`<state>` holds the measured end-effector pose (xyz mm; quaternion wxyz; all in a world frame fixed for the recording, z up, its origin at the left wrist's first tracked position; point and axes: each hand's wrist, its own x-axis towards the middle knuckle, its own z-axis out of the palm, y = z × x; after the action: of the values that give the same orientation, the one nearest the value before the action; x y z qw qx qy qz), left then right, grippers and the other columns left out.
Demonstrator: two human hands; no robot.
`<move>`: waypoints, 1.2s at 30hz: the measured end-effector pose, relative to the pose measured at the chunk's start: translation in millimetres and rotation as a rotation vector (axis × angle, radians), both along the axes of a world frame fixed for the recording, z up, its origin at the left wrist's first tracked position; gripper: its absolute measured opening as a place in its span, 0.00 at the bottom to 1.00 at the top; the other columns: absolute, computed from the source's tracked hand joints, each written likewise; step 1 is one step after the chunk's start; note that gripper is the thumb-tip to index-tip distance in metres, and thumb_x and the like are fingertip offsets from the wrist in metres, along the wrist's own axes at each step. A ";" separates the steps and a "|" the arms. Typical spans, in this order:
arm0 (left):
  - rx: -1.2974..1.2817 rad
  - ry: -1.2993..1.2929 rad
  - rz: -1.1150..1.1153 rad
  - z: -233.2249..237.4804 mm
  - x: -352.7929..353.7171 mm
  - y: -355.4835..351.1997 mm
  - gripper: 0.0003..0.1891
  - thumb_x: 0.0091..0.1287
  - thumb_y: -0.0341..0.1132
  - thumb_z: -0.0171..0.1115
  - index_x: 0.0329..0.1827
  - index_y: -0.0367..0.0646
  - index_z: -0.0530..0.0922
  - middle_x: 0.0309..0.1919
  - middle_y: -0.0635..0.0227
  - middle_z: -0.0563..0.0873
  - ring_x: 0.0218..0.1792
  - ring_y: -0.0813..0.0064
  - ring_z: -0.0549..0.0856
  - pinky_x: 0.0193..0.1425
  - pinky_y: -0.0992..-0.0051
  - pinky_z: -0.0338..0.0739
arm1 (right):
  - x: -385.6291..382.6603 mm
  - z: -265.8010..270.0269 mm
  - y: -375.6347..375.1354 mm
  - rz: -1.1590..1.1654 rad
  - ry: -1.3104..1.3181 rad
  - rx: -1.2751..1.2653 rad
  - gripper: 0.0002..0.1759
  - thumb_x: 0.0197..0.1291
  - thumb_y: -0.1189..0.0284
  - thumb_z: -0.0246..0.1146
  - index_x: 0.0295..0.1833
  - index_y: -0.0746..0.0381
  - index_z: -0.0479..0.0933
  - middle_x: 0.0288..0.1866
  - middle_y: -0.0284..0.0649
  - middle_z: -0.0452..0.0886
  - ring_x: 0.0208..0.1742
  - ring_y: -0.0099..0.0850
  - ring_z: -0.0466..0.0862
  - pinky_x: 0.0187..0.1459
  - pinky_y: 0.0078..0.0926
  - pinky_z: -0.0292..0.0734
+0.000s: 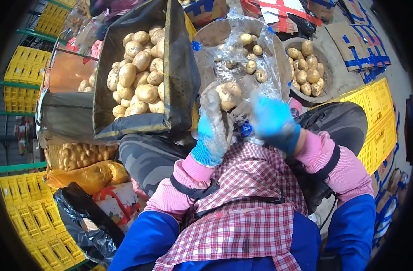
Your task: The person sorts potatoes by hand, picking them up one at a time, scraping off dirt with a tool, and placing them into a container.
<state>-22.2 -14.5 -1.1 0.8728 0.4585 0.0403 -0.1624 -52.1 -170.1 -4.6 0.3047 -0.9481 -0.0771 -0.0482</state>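
Potato, dusty pale brown, is clasped in the fingers of our left hand against the clear bag. Our right hand is blurred, so we cannot tell how its fingers stand.

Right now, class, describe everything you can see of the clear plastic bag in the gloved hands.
The clear plastic bag is thin, glossy and crumpled, held upright and spread wide. Through it show small potatoes. The gloved left hand and right hand grip its lower part; a large potato sits against the left hand.
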 end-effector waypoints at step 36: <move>0.611 -0.641 -0.204 11.0 12.4 21.0 0.43 0.47 0.31 0.81 0.68 0.39 0.68 0.60 0.62 0.76 0.63 0.69 0.76 0.67 0.68 0.72 | 22.1 -5.1 -12.1 0.214 0.612 1.336 0.27 0.71 0.54 0.52 0.60 0.67 0.70 0.36 0.44 0.81 0.24 0.29 0.81 0.22 0.22 0.77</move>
<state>-9.8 6.5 9.9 0.6454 0.7238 -0.2312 -0.0779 -30.0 -182.2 -9.8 0.8274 -0.5192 -0.0350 0.2113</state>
